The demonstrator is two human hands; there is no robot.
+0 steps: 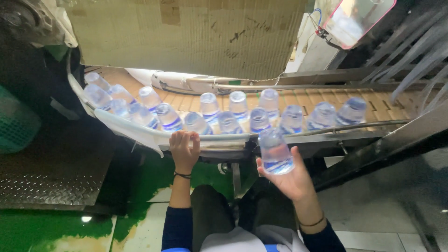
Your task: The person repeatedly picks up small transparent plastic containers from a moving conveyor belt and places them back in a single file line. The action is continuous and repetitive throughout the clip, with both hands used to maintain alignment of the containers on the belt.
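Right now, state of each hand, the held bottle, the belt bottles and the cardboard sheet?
left hand: fingers curled over the conveyor rail, holding nothing else.
right hand: palm up, fingers around one bottle.
held bottle: clear, off the belt, top towards the camera.
belt bottles: upright, crowded in rows on the conveyor.
cardboard sheet: creased, stained, hanging over the belt.

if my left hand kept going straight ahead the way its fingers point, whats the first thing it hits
The left hand already has its fingers over the conveyor's near guard rail. Straight beyond that, it would likely meet the clear water bottle standing just behind the rail, though depth is hard to judge.
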